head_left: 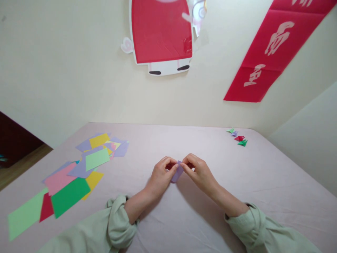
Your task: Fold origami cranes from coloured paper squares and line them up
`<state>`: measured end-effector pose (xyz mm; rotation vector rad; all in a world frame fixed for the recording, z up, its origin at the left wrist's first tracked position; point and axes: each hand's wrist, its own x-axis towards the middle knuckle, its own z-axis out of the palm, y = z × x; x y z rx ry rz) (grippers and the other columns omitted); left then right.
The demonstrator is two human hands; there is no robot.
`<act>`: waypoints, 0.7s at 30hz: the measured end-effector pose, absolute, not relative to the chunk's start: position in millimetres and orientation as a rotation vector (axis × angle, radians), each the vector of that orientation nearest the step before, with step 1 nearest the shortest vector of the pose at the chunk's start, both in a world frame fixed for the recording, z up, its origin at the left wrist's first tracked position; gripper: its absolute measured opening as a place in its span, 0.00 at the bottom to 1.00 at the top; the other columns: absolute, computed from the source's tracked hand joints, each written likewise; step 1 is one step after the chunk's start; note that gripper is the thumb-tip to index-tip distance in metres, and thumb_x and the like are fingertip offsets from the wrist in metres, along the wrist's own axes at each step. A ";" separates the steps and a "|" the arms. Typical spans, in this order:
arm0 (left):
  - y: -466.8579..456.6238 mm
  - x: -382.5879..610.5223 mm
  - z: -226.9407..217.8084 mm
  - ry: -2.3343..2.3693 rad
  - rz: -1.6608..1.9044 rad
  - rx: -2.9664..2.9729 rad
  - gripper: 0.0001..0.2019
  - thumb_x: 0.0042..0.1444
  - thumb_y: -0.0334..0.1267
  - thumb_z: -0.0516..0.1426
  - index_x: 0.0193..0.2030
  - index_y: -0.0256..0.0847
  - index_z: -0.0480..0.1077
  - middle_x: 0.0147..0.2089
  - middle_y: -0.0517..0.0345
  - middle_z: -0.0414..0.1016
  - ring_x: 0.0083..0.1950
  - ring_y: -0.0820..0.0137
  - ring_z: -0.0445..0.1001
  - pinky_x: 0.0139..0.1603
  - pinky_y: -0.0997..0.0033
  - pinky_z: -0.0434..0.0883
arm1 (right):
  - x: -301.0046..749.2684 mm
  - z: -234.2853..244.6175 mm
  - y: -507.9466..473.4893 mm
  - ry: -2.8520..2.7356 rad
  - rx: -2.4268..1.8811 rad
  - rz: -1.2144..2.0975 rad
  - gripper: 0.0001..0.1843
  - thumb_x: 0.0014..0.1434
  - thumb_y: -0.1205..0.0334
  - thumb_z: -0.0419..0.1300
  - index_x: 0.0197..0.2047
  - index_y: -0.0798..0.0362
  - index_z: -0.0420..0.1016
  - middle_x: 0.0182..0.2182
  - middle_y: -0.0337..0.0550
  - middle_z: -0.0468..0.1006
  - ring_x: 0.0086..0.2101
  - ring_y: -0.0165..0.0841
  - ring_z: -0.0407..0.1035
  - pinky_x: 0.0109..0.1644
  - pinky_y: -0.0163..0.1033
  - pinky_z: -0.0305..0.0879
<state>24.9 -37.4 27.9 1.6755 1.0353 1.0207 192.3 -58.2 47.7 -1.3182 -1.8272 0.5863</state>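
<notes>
A small piece of folded purple paper (177, 173) is held between my two hands, near the middle of the table. My left hand (163, 173) pinches its upper left edge between thumb and fingers. On the other side, my right hand (198, 170) pinches the paper's top right corner. The lower part of the paper hangs toward me, narrow and strip-like. My fingertips hide the top edge, so its exact folds cannot be made out.
Loose coloured paper sheets (70, 196) lie overlapping on the left of the pink-covered table (147, 225). Several small folded paper figures (239, 138), green, purple and red, stand at the far right. Behind the table rises a wall with a red banner (263, 63) and a cartoon decoration (162, 35).
</notes>
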 end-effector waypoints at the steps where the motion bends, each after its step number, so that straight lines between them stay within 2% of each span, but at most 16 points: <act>1: -37.2 24.9 27.0 1.037 1.019 1.677 0.07 0.59 0.38 0.56 0.34 0.38 0.72 0.35 0.56 0.75 0.38 0.69 0.73 0.40 0.72 0.68 | 192.3 47.6 -58.0 -1.826 -1.320 0.587 0.09 0.61 0.65 0.57 0.29 0.52 0.67 0.26 0.37 0.68 0.27 0.29 0.64 0.31 0.34 0.59; 19: -38.0 23.9 29.9 1.024 1.028 1.682 0.09 0.59 0.41 0.56 0.34 0.39 0.73 0.35 0.55 0.75 0.38 0.69 0.72 0.41 0.71 0.68 | 191.5 49.7 -59.3 -1.819 -1.345 0.617 0.10 0.61 0.62 0.56 0.28 0.51 0.65 0.25 0.37 0.67 0.27 0.30 0.63 0.31 0.35 0.58; 21: -38.2 23.9 30.9 1.021 1.027 1.625 0.09 0.58 0.41 0.57 0.34 0.38 0.73 0.35 0.55 0.75 0.38 0.69 0.72 0.40 0.71 0.68 | 190.7 49.9 -59.7 -1.772 -1.355 0.657 0.07 0.60 0.62 0.57 0.30 0.51 0.66 0.26 0.37 0.68 0.26 0.29 0.63 0.31 0.35 0.59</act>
